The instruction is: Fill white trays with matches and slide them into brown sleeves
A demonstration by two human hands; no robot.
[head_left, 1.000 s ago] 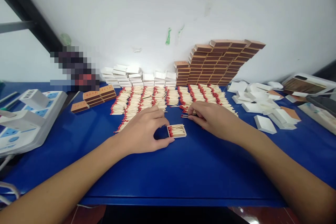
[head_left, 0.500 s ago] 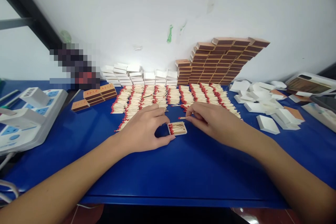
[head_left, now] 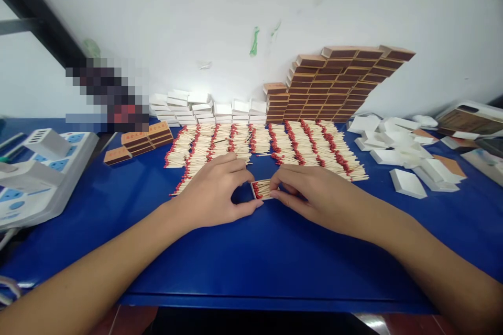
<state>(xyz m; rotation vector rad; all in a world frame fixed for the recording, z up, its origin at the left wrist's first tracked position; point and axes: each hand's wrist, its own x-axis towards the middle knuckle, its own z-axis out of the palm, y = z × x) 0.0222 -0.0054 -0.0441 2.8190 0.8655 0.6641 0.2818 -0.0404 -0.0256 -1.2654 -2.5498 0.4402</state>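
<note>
A small white matchbox tray with red-headed matches inside lies on the blue table. My left hand steadies it at the left end, thumb at the near side and fingers at the far side. My right hand is at the tray's right end, fingertips pinched together over the matches, with a match between them that is mostly hidden by the fingers. Just beyond both hands lie rows of loose matches, red heads mostly toward the left.
Against the wall stand stacked brown matchboxes and white trays. More loose white trays are heaped at the right. Several orange matchboxes sit at the left, near a white power strip. A phone rests far right.
My right hand has moved left and slightly down, bringing a match from beside the tray into it. My left hand stays at the tray. The view has shifted slightly.
</note>
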